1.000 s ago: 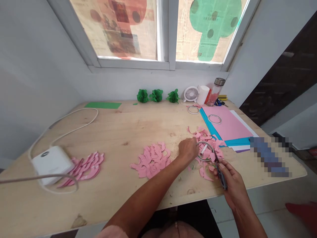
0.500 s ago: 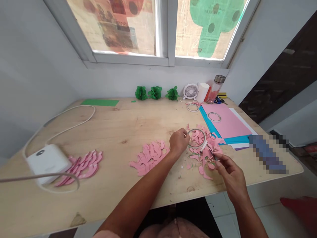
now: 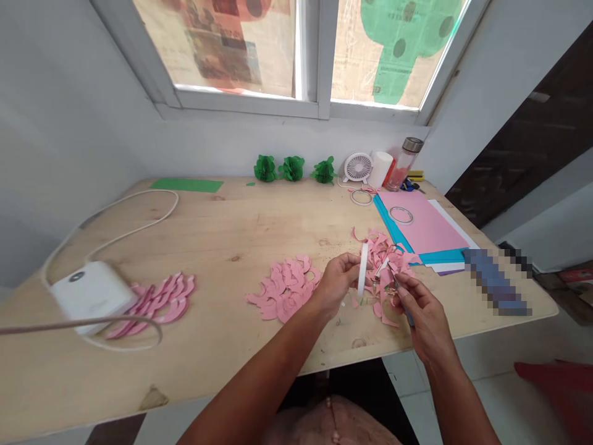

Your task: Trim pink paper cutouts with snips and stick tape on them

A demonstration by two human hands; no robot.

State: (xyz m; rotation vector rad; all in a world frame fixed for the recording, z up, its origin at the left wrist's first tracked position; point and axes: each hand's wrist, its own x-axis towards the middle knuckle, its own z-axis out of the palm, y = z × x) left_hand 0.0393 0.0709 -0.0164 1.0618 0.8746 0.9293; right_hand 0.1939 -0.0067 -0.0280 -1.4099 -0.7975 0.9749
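Observation:
My left hand (image 3: pixel 340 281) is closed on a thin white roll of tape (image 3: pixel 363 270), held edge-on over a heap of pink paper scraps (image 3: pixel 384 250). To its right my right hand (image 3: pixel 419 309) grips a slim dark tool (image 3: pixel 407 308), mostly hidden by the fingers; its kind is unclear. A small white strip shows between the hands. Left of my left hand lies a pile of curved pink paper pieces (image 3: pixel 282 290). Another group of curved pink pieces (image 3: pixel 173 300) is farther left.
A white power box (image 3: pixel 95 296) with a looping cable sits at left. Pink and blue sheets (image 3: pixel 430 228) carry a tape ring (image 3: pixel 401 215) at right. Along the wall stand green paper balls (image 3: pixel 291 168), a small fan (image 3: pixel 358 167) and a bottle (image 3: pixel 405 164).
The tape roll has turned from face-on to edge-on in my left hand. My right hand has shifted slightly, and more of the dark tool shows below its fingers.

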